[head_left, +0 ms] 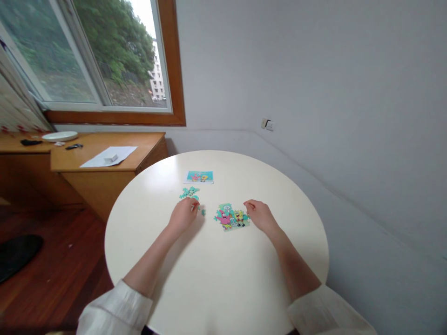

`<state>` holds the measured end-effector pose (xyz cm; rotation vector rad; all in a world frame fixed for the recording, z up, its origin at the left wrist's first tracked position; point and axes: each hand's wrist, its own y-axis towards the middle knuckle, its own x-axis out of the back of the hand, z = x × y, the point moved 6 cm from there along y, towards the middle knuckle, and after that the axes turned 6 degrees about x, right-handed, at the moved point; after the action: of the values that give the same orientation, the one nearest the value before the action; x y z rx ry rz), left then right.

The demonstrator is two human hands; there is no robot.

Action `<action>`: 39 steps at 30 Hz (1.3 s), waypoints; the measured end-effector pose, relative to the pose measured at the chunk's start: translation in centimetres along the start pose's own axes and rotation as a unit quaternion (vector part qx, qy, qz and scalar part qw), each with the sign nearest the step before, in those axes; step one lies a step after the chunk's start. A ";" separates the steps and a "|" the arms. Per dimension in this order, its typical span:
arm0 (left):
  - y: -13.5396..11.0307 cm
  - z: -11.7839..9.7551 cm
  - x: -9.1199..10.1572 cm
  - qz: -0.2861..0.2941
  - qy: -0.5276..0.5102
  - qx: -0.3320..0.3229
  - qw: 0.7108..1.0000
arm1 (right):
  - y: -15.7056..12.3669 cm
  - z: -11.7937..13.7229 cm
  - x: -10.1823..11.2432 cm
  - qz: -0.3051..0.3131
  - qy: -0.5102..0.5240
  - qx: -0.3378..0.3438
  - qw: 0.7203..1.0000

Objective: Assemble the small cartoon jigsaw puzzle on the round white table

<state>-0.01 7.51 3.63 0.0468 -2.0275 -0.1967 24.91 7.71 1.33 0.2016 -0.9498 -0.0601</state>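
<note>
A partly joined cartoon jigsaw puzzle (232, 217) lies flat on the round white table (216, 279), showing a pink starfish and a yellow sponge figure. My right hand (259, 215) is at its right edge, fingers pinched together; whether they grip a piece is too small to tell. To the left, my left hand (183, 216) hovers by a cluster of loose green puzzle pieces (190, 191) and partly covers them. Its fingers are curled closed, and what they hold, if anything, is hidden. One single puzzle piece (203, 212) lies just right of that hand.
Behind the loose pieces lies a reference picture card (199, 177). A wooden desk (146, 149) stands beyond the table at the left, bearing a white sheet of paper (122, 153), a small white box (111, 158) and a white plate (60, 136). The wall borders the table's right side.
</note>
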 end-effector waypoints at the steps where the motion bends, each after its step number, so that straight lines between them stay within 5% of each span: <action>1: 0.1 0.2 0.0 0.006 0.005 -0.002 1.000 | 0.0 0.1 0.0 0.005 -0.003 -0.003 1.000; 7: 0.8 1.7 -0.7 0.005 -0.009 -0.020 1.000 | -0.1 0.3 -0.2 0.027 0.002 -0.008 1.000; 21: 2.2 5.7 -0.4 -0.120 -0.080 0.016 0.989 | -0.1 1.3 -1.1 0.019 0.032 0.050 0.998; 28: 2.3 5.0 -1.9 -0.077 -0.061 -0.017 0.995 | -0.3 2.7 -1.8 -0.026 -0.021 0.140 0.990; 39: 1.0 3.5 -2.3 0.019 0.051 -0.036 0.998 | -1.9 5.3 -4.2 0.130 -0.131 0.152 0.971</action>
<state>-2.06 9.24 0.17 -0.0273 -1.9174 -0.2379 18.29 5.70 0.60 0.3567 -1.2406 0.3100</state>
